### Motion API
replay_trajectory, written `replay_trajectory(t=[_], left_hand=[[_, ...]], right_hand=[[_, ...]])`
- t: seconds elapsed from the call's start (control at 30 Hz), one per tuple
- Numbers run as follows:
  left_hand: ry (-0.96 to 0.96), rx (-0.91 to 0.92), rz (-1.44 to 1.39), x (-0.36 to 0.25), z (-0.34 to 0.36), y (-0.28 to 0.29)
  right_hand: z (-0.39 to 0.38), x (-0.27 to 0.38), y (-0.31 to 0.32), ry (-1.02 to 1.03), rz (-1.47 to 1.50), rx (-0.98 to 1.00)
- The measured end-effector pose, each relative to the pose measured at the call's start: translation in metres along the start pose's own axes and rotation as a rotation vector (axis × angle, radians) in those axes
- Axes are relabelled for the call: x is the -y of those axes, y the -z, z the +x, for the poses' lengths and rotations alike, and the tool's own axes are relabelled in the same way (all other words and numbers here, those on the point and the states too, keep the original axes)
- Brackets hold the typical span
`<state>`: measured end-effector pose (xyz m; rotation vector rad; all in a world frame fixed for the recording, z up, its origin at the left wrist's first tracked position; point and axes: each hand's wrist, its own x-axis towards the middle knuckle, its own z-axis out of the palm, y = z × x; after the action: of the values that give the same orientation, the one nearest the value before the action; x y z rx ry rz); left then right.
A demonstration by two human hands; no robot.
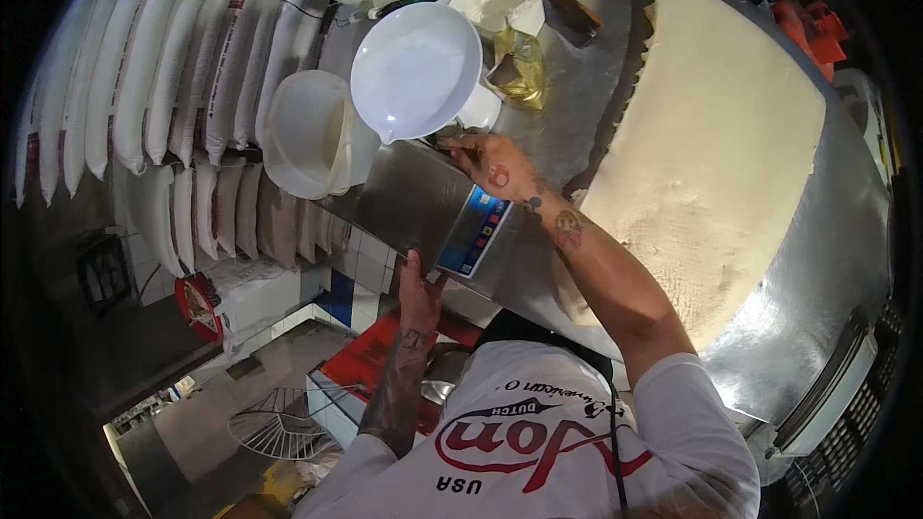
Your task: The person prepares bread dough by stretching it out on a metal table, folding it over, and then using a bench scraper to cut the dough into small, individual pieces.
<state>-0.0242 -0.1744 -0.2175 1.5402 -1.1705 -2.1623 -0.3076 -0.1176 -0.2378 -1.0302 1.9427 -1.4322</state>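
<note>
The scale (409,194) sits in front of you, a little left of your body, at the near left edge of the steel table (562,125), and it lies between your two hands. Its blue control panel (473,233) has a long axis slanting from far right to near left; your right hand (492,161) is by the far end and your left hand (420,300) by the near end. The left thumb lies against the near edge of the platform, while the other fingers are mostly hidden, so how firmly they grip cannot be told. Your right fingers are bent and drawn close together near the far corner, just beside a small dark piece; whether they hold it is unclear. The platform is flat, dull brushed metal. Beyond it stands a smooth, glossy white bowl (416,67), round with a small pouring lip, and to its left a translucent plastic tub (306,125) with rounded walls. A crinkled gold packet (521,67) lies farther right, and past your right forearm spreads a pale, soft-looking dough sheet (711,144), broad and flat, with a ragged left edge.
</note>
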Motion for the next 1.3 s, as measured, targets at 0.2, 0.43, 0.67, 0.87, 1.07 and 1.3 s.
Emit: replay_trajectory(t=[0.2,0.43,0.67,0.87,1.07,1.3], left_hand=[[0.019,0.053,-0.149,0.016,-0.006,0.014],[0.018,0.043,-0.167,0.014,-0.023,0.022],[-0.012,-0.039,-0.189,0.021,-0.014,0.032],[-0.078,0.062,-0.236,0.002,0.005,0.048],[-0.088,0.055,-0.066,-0.022,0.019,0.029],[-0.055,0.058,-0.062,-0.018,0.022,0.041]], right_hand=[[0.026,0.01,-0.011,-0.11,-0.426,0.141],[0.057,0.041,-0.041,0.229,-0.733,0.238],[0.079,0.025,-0.066,0.434,-0.869,-0.038],[0.08,0.027,-0.048,0.377,-0.602,0.074],[0.084,0.014,-0.048,0.342,-0.315,0.024],[0.09,-0.001,-0.059,0.377,-0.42,-0.033]])
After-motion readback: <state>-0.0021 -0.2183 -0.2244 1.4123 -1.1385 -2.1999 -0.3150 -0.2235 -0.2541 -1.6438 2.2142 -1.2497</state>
